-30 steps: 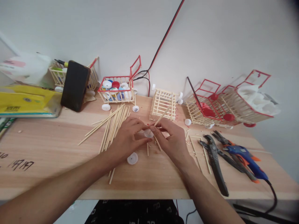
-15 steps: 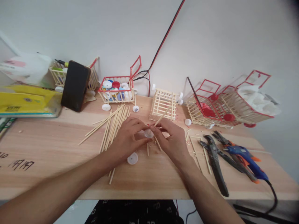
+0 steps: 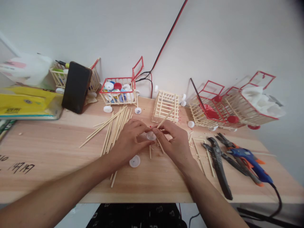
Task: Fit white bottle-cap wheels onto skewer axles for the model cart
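Nothing has moved — both hands' grip [image 3: 152, 134] pinches white cap [image 3: 151, 136], mid-table [image 3: 47, 148].

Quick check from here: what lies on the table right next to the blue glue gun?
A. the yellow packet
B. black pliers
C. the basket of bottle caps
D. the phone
B: the black pliers lie just left of the glue gun at the table's right end; the phone, cap basket and yellow packet are all far to the left.
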Tool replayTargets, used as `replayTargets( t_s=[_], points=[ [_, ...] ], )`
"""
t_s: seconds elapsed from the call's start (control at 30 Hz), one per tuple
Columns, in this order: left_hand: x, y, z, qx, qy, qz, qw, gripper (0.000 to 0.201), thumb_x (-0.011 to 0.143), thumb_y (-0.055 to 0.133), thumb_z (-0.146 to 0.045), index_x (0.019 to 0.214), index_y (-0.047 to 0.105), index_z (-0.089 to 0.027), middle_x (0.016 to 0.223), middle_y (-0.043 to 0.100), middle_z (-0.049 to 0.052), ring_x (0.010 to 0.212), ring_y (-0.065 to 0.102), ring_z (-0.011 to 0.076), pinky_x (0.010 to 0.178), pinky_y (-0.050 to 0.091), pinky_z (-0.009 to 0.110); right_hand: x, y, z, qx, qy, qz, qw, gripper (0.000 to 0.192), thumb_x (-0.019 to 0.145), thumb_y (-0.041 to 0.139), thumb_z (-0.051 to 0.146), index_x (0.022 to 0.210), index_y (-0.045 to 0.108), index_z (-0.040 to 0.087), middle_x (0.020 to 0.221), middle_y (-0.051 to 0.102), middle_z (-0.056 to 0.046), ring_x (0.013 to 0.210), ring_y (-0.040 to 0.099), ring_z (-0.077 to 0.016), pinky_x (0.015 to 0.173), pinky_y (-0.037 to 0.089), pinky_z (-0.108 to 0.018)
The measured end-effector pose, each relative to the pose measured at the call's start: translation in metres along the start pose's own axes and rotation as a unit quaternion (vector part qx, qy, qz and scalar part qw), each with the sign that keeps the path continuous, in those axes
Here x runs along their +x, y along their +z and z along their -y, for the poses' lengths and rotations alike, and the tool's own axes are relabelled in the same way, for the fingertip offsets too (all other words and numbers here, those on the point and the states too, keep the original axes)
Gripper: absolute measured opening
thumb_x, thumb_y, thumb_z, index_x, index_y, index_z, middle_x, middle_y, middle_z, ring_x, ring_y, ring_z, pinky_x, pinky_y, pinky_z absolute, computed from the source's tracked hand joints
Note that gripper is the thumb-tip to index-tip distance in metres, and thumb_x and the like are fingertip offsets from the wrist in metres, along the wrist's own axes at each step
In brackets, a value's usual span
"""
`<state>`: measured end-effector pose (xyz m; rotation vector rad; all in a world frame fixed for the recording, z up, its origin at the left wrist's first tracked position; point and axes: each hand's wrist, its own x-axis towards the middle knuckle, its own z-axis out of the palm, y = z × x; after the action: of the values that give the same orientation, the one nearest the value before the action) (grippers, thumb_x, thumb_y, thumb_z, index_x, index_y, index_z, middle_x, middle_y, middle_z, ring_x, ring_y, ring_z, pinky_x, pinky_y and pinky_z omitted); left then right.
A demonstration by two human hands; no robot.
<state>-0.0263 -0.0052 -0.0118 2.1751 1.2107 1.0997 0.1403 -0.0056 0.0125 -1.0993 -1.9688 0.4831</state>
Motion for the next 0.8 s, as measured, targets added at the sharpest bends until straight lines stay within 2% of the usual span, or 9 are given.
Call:
replayTargets(
  t_s=[0.8],
  points=[
    [-0.0005, 0.0005, 0.0003, 0.002, -0.007, 0.006, 1.000, 0.023, 0.075, 0.069, -0.036, 0.090, 0.065, -0.019, 0.089, 0.061, 0.002, 0.092, 0.052, 0.0191, 0.083, 0.041, 0.034, 0.0000, 0.0007, -0.0014, 0.013, 0.007, 0.006, 1.000, 0.011, 0.087, 0.054, 0.026, 0.088, 0.064, 0.022, 0.087, 0.066, -0.002, 0.080, 0.061, -0.0131, 0.068, 0.054, -0.025]
  ],
)
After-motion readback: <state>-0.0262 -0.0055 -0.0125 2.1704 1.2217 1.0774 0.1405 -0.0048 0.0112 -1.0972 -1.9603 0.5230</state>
